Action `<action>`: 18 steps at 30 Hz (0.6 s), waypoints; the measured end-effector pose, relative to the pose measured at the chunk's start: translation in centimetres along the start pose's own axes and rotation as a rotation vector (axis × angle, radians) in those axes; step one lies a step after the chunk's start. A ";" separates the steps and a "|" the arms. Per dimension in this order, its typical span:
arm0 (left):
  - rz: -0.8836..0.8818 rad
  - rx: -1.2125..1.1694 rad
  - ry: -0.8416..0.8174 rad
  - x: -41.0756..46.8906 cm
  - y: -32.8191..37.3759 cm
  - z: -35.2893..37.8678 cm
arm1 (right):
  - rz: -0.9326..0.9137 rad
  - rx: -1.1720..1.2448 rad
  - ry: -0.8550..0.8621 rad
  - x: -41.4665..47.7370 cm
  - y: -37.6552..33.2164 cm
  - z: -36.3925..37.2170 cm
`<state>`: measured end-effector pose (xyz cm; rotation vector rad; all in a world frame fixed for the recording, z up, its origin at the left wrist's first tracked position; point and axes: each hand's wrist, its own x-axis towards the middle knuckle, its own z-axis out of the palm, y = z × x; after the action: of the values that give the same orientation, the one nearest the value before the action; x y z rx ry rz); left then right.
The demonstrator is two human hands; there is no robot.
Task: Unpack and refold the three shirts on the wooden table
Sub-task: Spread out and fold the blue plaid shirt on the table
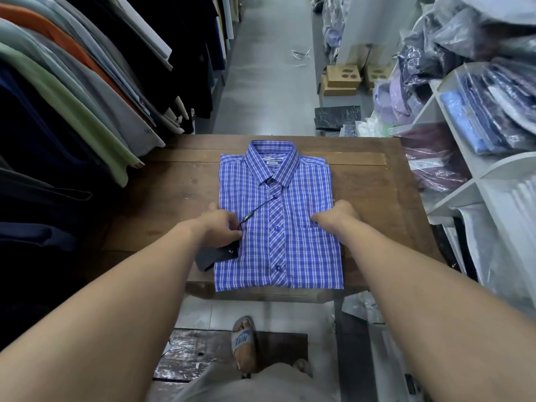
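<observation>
A folded blue plaid shirt (278, 221) lies buttoned and collar-away in the middle of the wooden table (162, 198). A dark hang tag (216, 256) on a thin black cord lies at the shirt's left edge. My left hand (220, 226) rests on that left edge, fingers curled and pinching the cord just above the tag. At the right edge, beside the chest pocket, my right hand (338, 217) grips the shirt with curled fingers. Only this one shirt is on the table.
A rack of hanging garments (72, 97) crowds the left side up to the table. White shelves (464, 169) with bagged shirts stand on the right. Cardboard boxes (342, 79) sit on the aisle floor beyond. My sandalled foot (243, 343) is under the table's near edge.
</observation>
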<state>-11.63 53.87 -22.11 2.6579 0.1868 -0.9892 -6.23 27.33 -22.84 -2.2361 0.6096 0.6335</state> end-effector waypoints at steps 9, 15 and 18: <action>0.061 -0.199 0.378 -0.9 2.5 -1.5 | -0.040 -0.005 -0.047 0.1 0.9 0.0; 0.009 -0.989 0.358 0.0 7.6 -1.2 | -0.047 -0.022 -0.044 0.1 1.6 -0.3; -0.055 -1.073 0.286 0.9 7.9 -0.3 | -0.060 -0.023 -0.026 0.3 2.2 -0.6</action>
<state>-8.95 46.49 -20.65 1.7634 0.6430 -0.3218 -7.20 25.46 -23.80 -2.2550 0.5231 0.6417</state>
